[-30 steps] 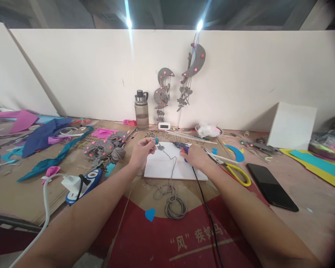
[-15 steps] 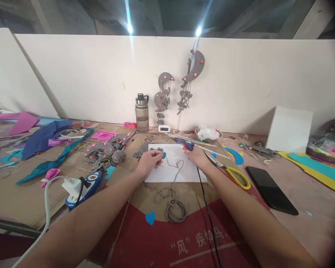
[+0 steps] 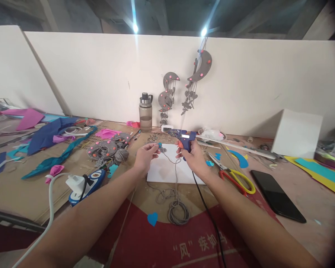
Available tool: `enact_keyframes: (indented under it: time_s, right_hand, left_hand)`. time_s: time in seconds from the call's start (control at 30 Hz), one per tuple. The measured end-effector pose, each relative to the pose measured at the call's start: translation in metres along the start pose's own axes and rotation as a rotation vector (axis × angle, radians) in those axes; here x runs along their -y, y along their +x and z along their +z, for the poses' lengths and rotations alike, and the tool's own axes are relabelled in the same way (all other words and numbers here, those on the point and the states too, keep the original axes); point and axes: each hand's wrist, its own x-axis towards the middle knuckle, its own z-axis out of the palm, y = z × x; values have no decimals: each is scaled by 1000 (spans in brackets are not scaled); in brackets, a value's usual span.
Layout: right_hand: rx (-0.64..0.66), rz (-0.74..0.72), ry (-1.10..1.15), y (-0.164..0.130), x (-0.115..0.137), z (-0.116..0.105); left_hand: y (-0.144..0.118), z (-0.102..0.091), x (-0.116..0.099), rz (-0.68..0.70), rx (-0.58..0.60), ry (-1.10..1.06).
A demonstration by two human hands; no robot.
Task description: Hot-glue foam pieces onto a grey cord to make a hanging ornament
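White Chinese characters run along the near edge of the red mat (image 3: 156, 238) covering the worktop, between the person's two forearms. The first, set in quotation marks, reads "风" (image 3: 184, 251); the characters that follow it are partly hidden by the black cable crossing them and cannot be read with certainty. A white underline sits beneath the line of print. A small white digital clock (image 3: 165, 128) stands at the far edge of the worktop against the wall, its display too small to read. No other lettering is legible.
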Motion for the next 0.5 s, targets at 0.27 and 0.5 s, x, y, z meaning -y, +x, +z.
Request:
enact_keyframes:
  time_s: [0.27, 0.5]
  right_hand:
    - [113, -81, -356, -11, 11, 0]
    - [86, -108, -620, -11, 13, 2]
  left_hand:
    - [6, -4, -8, 60, -25, -47]
    - [5, -3, -10, 105, 2, -58]
